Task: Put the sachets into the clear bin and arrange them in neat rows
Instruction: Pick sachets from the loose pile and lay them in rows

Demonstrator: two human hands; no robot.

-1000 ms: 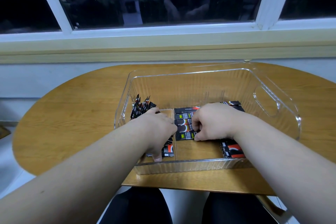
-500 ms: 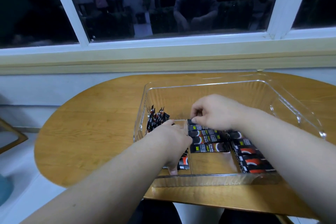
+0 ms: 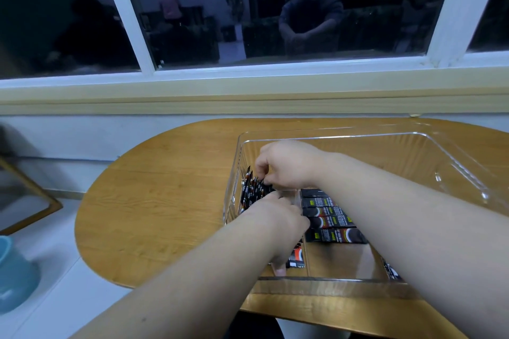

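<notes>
Head view, read from the left: bare wooden surface (image 3: 165, 201) runs up to the left wall of the clear bin (image 3: 413, 151), and just inside that wall we see the standing sachets (image 3: 252, 192), a tight bundle on edge, leaning a little, with their top ends toward the far side. Our right hand (image 3: 286, 165) has crossed over to them from the right; its fingers (image 3: 263, 173) are curled down and pressed together in a pinch on the top edges of the bundle's right side. Our left hand (image 3: 278, 226) lies just nearer, palm down against the near end of the bundle, its fingers hidden beneath it, so we cannot tell whether they grip anything. To the right, flat sachets (image 3: 330, 224) lie stacked in a column with long axes running left to right. We judge the coming move to be squaring the upright bundle; the right hand is already on it.
</notes>
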